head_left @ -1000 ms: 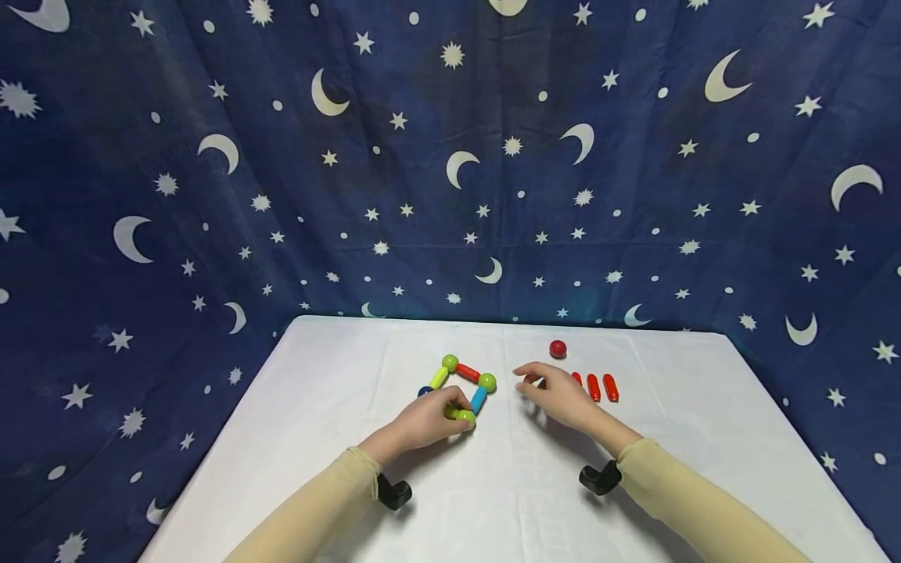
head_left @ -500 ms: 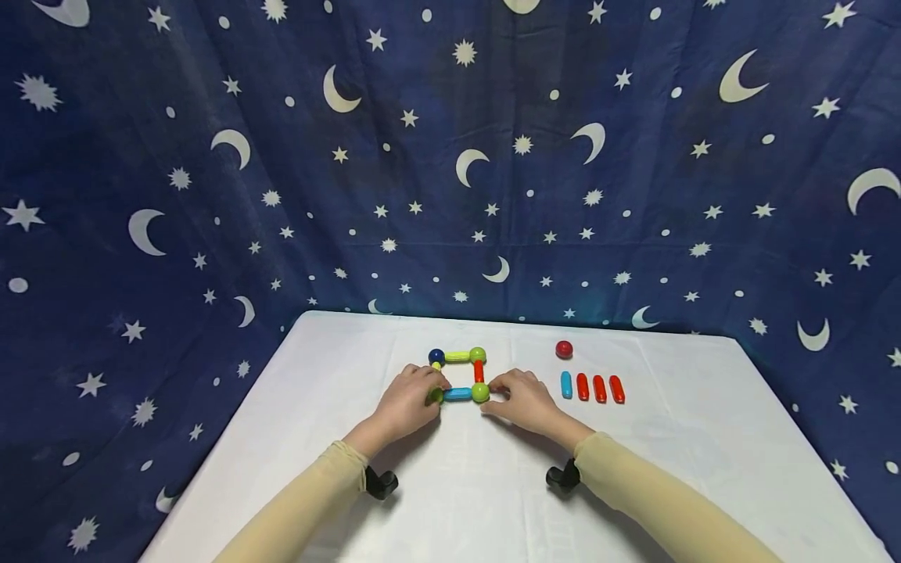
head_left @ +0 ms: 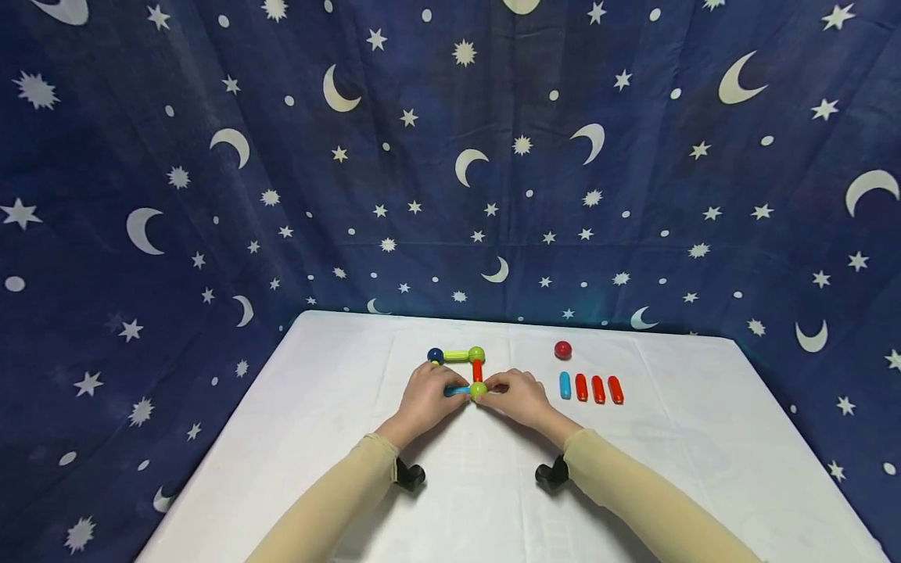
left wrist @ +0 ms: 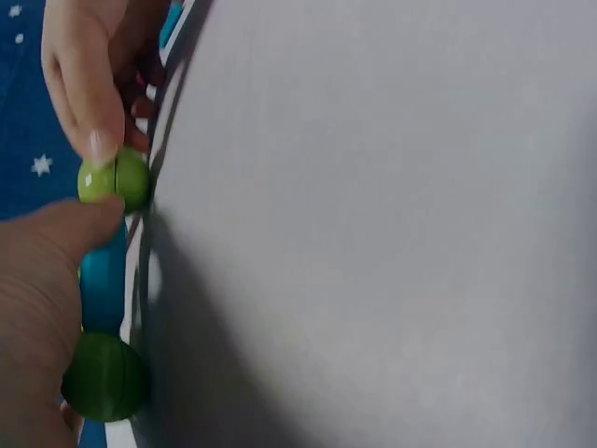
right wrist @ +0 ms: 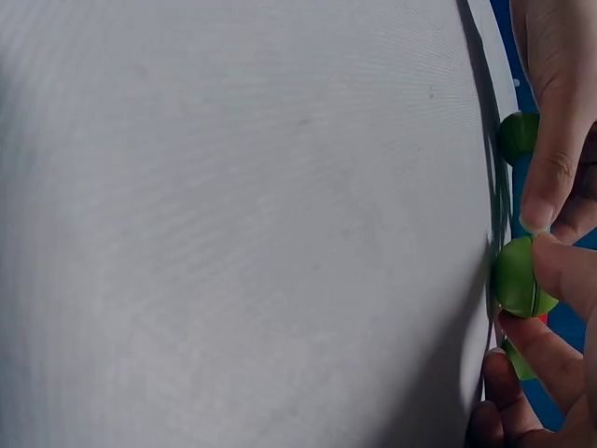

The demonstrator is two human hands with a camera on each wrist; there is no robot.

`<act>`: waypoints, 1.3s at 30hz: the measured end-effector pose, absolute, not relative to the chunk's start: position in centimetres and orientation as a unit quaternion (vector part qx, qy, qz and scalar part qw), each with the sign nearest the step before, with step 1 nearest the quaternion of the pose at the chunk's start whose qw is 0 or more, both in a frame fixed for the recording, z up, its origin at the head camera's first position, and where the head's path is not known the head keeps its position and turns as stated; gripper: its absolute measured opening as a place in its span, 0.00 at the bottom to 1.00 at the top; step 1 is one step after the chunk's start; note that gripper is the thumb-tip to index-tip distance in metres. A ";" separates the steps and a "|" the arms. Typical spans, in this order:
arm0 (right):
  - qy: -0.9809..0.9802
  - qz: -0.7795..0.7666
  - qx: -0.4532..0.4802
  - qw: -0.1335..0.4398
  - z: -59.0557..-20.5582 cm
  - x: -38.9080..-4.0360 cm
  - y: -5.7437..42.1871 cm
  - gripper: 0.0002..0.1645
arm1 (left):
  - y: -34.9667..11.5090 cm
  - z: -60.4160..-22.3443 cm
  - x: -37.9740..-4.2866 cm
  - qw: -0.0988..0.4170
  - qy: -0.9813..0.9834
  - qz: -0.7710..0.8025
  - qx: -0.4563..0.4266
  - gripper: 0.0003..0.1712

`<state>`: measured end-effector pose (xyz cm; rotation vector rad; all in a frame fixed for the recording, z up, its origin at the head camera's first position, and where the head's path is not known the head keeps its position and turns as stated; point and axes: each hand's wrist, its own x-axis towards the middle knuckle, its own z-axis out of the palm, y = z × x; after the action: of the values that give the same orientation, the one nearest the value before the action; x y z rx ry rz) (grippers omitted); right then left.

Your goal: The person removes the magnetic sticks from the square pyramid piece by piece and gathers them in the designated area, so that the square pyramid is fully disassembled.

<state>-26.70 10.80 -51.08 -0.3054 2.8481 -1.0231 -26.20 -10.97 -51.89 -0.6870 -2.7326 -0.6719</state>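
Note:
A square of balls and short rods lies on the white table [head_left: 436, 508]. Its far side has a dark blue ball [head_left: 436, 356], a yellow-green rod [head_left: 457, 356] and a green ball. A red rod [head_left: 477, 371] runs down its right side to the near-right green ball [head_left: 478, 389]. My left hand [head_left: 428, 395] pinches the blue rod [left wrist: 103, 289] of the near side, its thumb close to that ball. My right hand [head_left: 517, 397] pinches the near-right ball between thumb and fingers. The near-left green ball [left wrist: 105, 378], hidden in the head view, shows in the left wrist view.
To the right lie a loose blue rod [head_left: 565, 385] and a row of red rods [head_left: 598, 389]. Behind them sits a red ball [head_left: 563, 350]. A dark blue cloth [head_left: 394, 195] with moons and stars hangs behind the table.
The square has been turned so its blue side faces me. My right hand came left onto the near-right ball, and my left hand slid right along the blue rod towards it.

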 end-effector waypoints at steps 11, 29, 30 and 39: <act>0.932 -0.346 -0.098 0.055 -51.1 -26.7 10.9 0.27 | -11.0 -52.0 -26.5 0.083 -0.934 -0.257 -0.236 0.11; 0.930 -0.354 -0.081 0.052 -51.7 -26.9 10.7 0.25 | -10.8 -52.0 -26.7 0.093 -0.930 -0.270 -0.232 0.07; 0.930 -0.354 -0.081 0.052 -51.7 -26.9 10.7 0.25 | -10.7 -52.1 -26.7 0.096 -0.930 -0.269 -0.233 0.07; 0.932 -0.352 -0.079 0.046 -51.8 -26.9 10.7 0.25 | -10.6 -52.0 -26.7 0.097 -0.934 -0.250 -0.237 0.08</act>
<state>-26.90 10.65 -51.76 -0.2402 2.8433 -1.0733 -26.68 -10.63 -51.98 -0.7021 -2.7661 -0.7395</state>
